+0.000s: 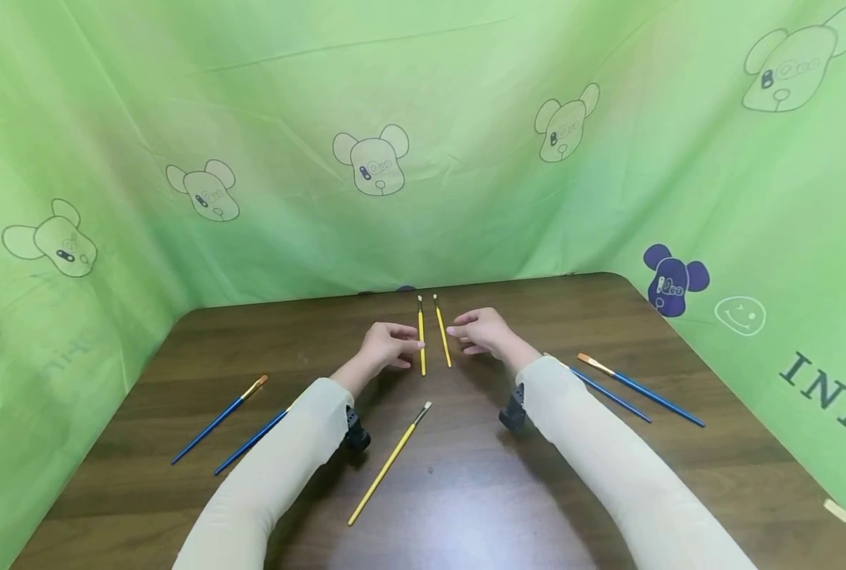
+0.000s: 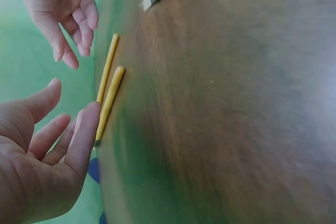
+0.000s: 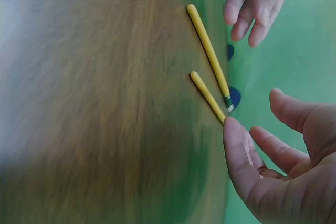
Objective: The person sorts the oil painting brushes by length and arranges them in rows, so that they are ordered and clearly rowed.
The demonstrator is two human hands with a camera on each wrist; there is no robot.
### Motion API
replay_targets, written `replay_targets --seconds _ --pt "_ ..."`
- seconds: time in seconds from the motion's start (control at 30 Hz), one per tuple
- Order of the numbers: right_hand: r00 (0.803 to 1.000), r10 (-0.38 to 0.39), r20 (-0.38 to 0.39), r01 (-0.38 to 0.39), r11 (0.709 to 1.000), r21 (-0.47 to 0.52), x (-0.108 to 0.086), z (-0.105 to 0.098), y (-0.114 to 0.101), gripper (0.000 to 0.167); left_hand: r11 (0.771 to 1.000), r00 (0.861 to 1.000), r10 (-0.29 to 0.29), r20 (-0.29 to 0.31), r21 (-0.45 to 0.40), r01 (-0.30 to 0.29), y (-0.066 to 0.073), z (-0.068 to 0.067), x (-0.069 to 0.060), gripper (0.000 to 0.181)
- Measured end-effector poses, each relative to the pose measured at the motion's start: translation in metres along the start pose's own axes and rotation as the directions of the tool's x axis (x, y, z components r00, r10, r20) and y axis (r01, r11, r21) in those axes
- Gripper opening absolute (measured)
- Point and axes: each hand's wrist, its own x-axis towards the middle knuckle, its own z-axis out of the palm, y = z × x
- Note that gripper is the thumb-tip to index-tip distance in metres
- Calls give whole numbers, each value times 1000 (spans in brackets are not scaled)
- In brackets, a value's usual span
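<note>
A green cloth [image 1: 466,229] printed with bear-like heads is hanging behind and around a brown wooden table [image 1: 480,507]. A person's left sleeve [image 1: 273,475] and right sleeve [image 1: 608,451], both pale, are reaching across the tabletop toward its far edge. The left hand [image 1: 389,344] and right hand [image 1: 485,328] are facing each other there, each holding its fingers loosely extended, with the thumb standing apart from them. A small dark camera is sitting on the underside of each wrist.

An outer blue brush [image 1: 658,399] and an inner one are lying beyond the right forearm; another blue brush [image 1: 216,422] is lying left of the left forearm, and a fourth is partly hiding behind that sleeve. A front yellow brush [image 1: 389,465] is lying slantwise between the forearms, nearer the person than either hand.

Two more yellow brushes are lying between the hands, bristles pointing away. The left yellow brush [image 1: 421,324] is lying at the left fingertips, one overlapping it in the head view; whether they are touching cannot be told. The right yellow brush [image 1: 443,332] is slanting just beside the right fingertips.
</note>
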Motion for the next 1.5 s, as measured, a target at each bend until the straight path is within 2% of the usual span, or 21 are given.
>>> replay_targets --seconds 0.3,0.5,0.67,0.9,1.2,1.5 --pt "996 -77 35 79 996 -52 -29 -17 1 46 998 994 63 93 21 -65 2 -11 -32 40" --pt "988 -143 60 149 982 -118 -45 -30 8 45 994 986 106 131 0 -107 -6 -21 -51 42" --pt "983 -174 60 181 975 -126 -59 -42 17 45 990 978 140 152 -19 -139 -13 -30 -67 43" --pt "981 -187 55 193 971 -140 -80 -64 30 47 990 975 143 170 -29 -140 -24 -39 -89 42" --pt "977 -208 37 211 961 -180 -109 -87 45 49 989 969 150 195 -37 -145 -34 -41 -112 43" --pt "969 -247 8 244 948 -203 -134 -101 65 43 984 966 178 186 -30 -175 -42 -38 -126 41"
